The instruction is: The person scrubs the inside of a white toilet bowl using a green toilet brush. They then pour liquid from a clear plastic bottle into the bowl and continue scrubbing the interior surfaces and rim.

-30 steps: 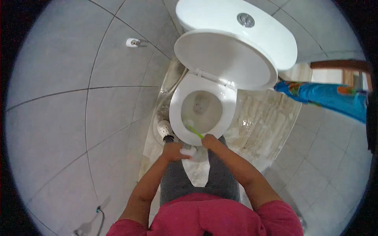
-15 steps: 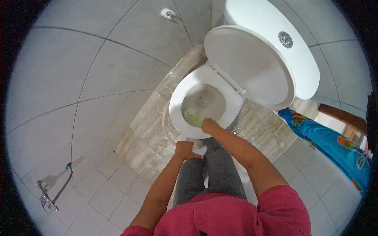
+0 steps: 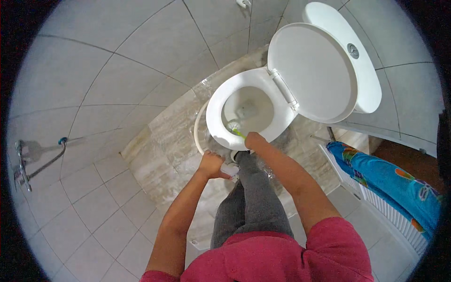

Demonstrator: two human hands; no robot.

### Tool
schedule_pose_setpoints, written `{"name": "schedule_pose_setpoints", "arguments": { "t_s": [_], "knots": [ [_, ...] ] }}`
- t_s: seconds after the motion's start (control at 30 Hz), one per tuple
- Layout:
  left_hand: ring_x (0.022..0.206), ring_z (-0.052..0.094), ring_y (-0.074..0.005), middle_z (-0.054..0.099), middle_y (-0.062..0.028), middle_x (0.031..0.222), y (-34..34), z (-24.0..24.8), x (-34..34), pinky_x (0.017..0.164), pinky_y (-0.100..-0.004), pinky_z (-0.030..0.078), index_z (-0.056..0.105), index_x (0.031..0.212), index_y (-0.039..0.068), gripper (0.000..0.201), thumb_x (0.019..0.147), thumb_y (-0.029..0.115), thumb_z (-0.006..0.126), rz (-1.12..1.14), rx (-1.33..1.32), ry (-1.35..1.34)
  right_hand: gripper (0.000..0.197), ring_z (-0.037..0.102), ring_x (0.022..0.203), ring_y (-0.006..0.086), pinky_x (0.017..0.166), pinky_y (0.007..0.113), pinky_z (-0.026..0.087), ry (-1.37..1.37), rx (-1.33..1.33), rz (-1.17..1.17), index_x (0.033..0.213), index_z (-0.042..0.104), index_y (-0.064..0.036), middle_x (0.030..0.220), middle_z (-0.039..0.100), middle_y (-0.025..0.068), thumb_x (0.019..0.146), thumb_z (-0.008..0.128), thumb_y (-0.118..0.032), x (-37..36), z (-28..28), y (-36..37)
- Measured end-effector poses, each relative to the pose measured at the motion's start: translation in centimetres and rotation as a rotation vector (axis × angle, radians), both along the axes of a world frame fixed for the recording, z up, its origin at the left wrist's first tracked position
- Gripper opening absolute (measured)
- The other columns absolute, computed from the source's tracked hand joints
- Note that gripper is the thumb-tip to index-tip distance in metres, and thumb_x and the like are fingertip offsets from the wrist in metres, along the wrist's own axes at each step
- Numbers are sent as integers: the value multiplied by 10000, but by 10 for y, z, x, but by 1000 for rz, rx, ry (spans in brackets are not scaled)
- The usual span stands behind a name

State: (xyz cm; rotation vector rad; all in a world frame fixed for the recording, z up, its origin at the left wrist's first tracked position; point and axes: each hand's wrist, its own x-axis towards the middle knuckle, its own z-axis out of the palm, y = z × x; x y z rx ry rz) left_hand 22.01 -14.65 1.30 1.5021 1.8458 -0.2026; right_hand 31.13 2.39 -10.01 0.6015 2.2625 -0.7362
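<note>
My right hand [image 3: 254, 140] is closed around the green handle of a toilet brush [image 3: 238, 132]. Its white bristle head rests inside the toilet bowl [image 3: 257, 104], against the near left inner wall. The white seat is down and the lid [image 3: 314, 73] stands raised against the tank. In front of the bowl, my left hand [image 3: 212, 164] grips a small white object [image 3: 230, 169], partly covered by the fingers; its kind is unclear. A pale hose [image 3: 198, 128] curves along the bowl's left side down to that hand.
Wet, marble-patterned floor [image 3: 167, 141] surrounds the toilet. A chrome tap [image 3: 21, 167] with a short hose juts from the left tiled wall. On the right, a blue patterned cloth [image 3: 376, 164] hangs over a white slatted panel [image 3: 399, 225]. The tank [image 3: 371, 89] stands at the back right.
The view has shifted, showing more of the hose and the right side. My left hand has moved slightly up and left with the white object. The brush remains in the bowl.
</note>
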Motion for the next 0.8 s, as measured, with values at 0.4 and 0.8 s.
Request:
{"name": "schedule_pose_setpoints", "arguments": {
  "t_s": [0.4,0.8],
  "knots": [
    [812,503,-242,562,-101,729,-7,-4,21,800,-358,290,592,710,60,660,388,636,610,226,121,27,96,593,604,182,414,311,443,-69,552,48,672,618,-122,628,594,30,676,523,-107,-22,-25,112],
    [831,501,-216,564,-72,758,29,13,25,782,-344,289,588,754,64,675,373,619,625,494,64,-40,134,588,742,222,577,327,471,-139,256,407,752,616,-65,766,602,97,705,497,-103,-6,38,71]
  ]
}}
